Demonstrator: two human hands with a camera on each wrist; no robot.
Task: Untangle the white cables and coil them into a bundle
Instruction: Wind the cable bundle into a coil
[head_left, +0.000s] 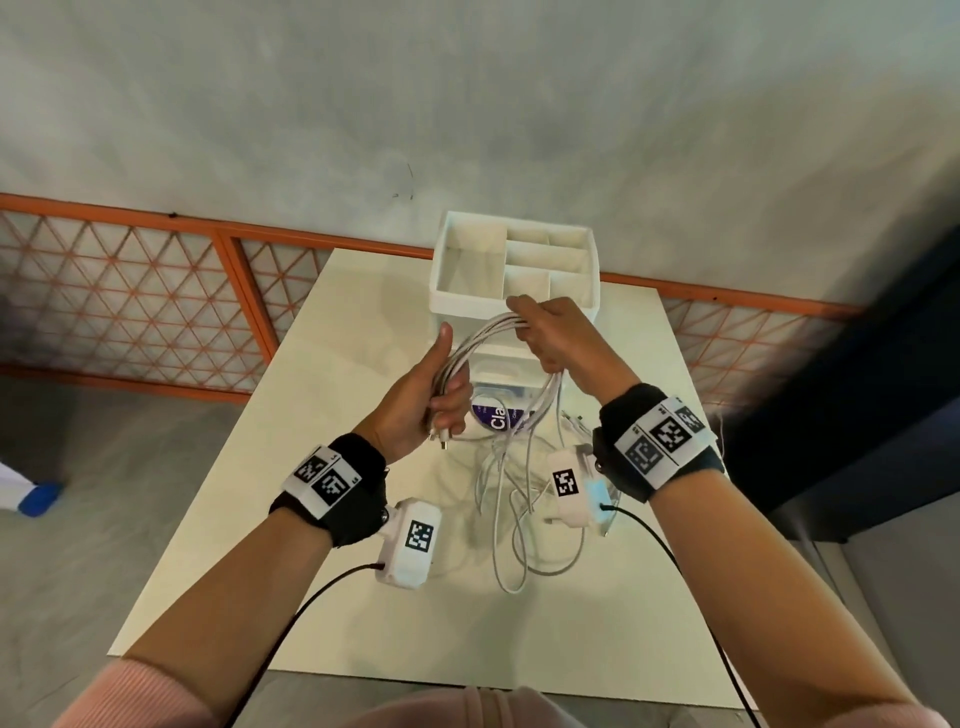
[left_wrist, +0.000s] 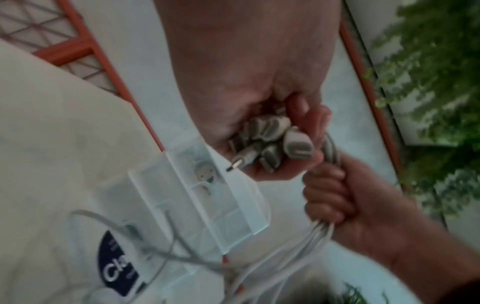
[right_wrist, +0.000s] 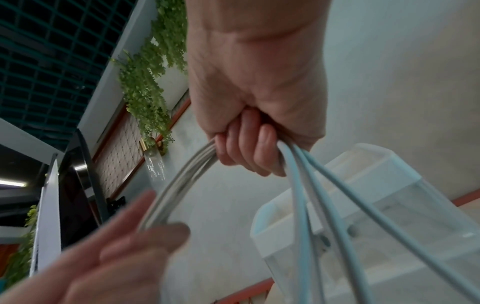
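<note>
Both hands hold the white cables (head_left: 483, 338) above the table (head_left: 218, 519): left hand (head_left: 421, 400) fisted round plug ends, right hand (head_left: 550, 332) gripping the arc; slack trails below. Behind, a white organizer (head_left: 452, 291) shows bare compartments. Left wrist view: connectors (left_wrist: 270, 142) bunch in the fist. Right wrist view: strands (right_wrist: 182, 185) pass through curled fingers (right_wrist: 249, 144).

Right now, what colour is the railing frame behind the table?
Orange, with a diamond lattice infill; the railing frame shows best in the head view.
</note>
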